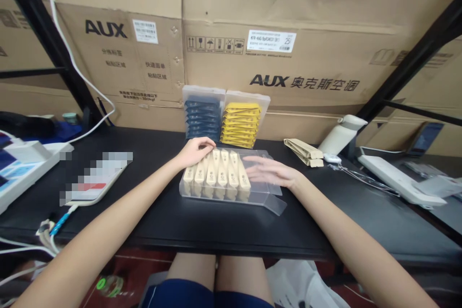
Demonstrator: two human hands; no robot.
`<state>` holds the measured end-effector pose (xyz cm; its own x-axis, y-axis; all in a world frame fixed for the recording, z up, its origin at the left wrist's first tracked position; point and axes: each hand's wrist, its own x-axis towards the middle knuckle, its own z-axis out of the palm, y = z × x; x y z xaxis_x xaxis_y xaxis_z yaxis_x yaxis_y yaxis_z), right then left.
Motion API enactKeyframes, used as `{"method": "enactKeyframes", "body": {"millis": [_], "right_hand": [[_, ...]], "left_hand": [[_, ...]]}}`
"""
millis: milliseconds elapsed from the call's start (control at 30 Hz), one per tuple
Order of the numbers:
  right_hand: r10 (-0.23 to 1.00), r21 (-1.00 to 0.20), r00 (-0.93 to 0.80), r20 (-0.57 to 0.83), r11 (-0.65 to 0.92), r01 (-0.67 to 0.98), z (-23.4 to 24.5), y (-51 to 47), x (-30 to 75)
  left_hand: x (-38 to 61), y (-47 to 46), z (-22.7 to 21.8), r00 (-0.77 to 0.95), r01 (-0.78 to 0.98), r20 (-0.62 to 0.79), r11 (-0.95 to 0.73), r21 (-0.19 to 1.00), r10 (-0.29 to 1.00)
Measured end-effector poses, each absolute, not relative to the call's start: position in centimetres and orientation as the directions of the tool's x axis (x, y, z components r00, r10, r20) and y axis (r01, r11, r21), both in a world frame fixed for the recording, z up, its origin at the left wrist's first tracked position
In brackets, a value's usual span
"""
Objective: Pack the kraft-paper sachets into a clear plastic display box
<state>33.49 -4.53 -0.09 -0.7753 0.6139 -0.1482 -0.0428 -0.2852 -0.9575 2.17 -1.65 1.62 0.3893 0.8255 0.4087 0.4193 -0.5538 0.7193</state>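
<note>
A clear plastic box (260,197) lies on the black table in front of me, its flap open at the right end. Several beige packets (223,173) stand in a row inside it, filling its left and middle part. My left hand (197,150) rests at the box's back left, fingers bent over the packets' far ends; whether it grips one is hidden. Over the box's right part is my right hand (270,172), blurred, its fingers stretched out beside the last packet. Further right lie a few more beige packets (303,152), apart from the hand.
Upright against the cardboard wall stand a clear box of dark blue packets (202,120) and one of yellow packets (241,124). A white bottle (341,135) leans at right, near a power strip (400,180). A phone (99,180) with a cable lies at left.
</note>
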Motion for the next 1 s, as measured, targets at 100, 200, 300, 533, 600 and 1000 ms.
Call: {"method": "enactKeyframes", "body": {"millis": [100, 200, 300, 533, 600, 1000], "right_hand": [[0.584, -0.961, -0.795, -0.163, -0.275, -0.004, 0.0, -4.9, 33.2], [0.585, -0.959, -0.791, -0.180, -0.283, 0.010, 0.3, -5.2, 33.2], [0.592, -0.955, -0.781, -0.199, -0.295, 0.020, 0.6, -5.3, 33.3], [0.593, -0.955, -0.783, -0.190, -0.297, 0.006, 0.5, -5.3, 33.3], [0.596, -0.955, -0.780, -0.192, -0.297, 0.008, 0.4, -5.1, 33.4], [0.776, -0.967, -0.592, -0.220, -0.254, 0.026, -0.2, -3.0, 36.1]], "left_hand": [[2.2, -1.6, 1.5, 0.366, 0.392, 0.412, -0.540, 0.745, 0.835], [2.1, -1.5, 1.2, 0.330, 0.391, 0.425, -0.532, 0.751, 0.843], [2.0, -1.3, 0.9, 0.289, 0.391, 0.433, -0.518, 0.761, 0.854], [2.1, -1.4, 1.0, 0.231, 0.452, 0.438, -0.495, 0.742, 0.869], [2.1, -1.3, 1.0, 0.198, 0.473, 0.447, -0.484, 0.736, 0.872], [2.2, -1.0, 0.4, 0.160, 0.239, 0.201, -0.235, 0.942, 0.967]]}}
